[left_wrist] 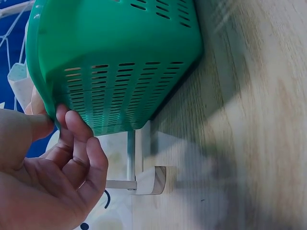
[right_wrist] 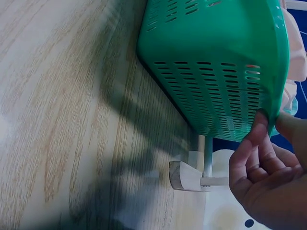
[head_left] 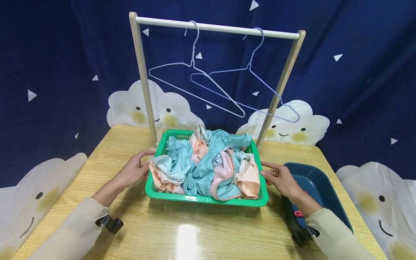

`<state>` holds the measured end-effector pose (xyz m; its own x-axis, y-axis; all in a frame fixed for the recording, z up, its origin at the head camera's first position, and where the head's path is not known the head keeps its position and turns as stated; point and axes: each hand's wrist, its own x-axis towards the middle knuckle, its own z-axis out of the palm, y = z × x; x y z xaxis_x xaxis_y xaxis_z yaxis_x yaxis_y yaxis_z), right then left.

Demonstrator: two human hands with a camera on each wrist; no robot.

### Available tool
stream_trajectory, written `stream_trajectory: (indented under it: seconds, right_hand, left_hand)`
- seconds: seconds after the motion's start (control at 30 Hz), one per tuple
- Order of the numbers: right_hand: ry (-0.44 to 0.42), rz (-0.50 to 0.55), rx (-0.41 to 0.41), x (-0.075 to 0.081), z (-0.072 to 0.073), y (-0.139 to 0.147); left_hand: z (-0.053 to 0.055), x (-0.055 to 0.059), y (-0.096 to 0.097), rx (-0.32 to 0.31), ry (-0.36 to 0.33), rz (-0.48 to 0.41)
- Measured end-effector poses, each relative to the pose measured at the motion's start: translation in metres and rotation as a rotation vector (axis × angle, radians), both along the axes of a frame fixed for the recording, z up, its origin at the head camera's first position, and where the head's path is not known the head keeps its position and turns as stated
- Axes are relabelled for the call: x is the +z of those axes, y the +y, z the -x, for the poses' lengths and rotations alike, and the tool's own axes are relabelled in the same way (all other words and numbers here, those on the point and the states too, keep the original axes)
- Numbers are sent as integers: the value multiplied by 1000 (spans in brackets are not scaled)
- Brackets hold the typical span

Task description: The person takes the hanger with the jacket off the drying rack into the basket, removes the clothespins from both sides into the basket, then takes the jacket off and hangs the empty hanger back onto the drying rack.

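A green plastic basket (head_left: 208, 199) with slotted walls holds a heap of crumpled clothes (head_left: 203, 173) in teal, peach and pale pink. At its left end my left hand (head_left: 131, 169) pinches the rim, thumb on top and curled fingers beneath, as the left wrist view confirms. My right hand (head_left: 282, 179) grips the rim at the opposite end in the same way, its fingertips (right_wrist: 260, 117) against the slotted wall. The basket's underside is close to the wooden table (head_left: 156, 231); whether it touches everywhere I cannot tell.
Behind the basket stands a rack with a white rail (head_left: 221, 27) and wooden posts. A white hanger (head_left: 195, 66) and a bluish hanger (head_left: 250, 68) hang from it. On the right lies a dark blue tub (head_left: 320, 180), with something red (head_left: 298, 213) partly hidden by my forearm.
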<state>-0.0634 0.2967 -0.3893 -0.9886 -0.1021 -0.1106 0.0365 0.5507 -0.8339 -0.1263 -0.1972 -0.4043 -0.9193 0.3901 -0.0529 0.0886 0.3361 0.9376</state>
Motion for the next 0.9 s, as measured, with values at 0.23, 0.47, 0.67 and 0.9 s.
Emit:
stream_trajectory:
  seconds: [0.23,0.47,0.67,0.9]
  right_hand:
    - [-17,11,-3,0,-1,-1]
    - [-10,23,-4,-1,0,0]
    - [-23,9,-19,1,0,-1]
    - [-28,20,-22,0,1,-2]
  left_hand:
    - [-2,0,0,6,1,10]
    - [-2,2,1,12,-6,10]
    - [-1,4,1,14,-2,12]
    - [-1,4,1,6,-6,12]
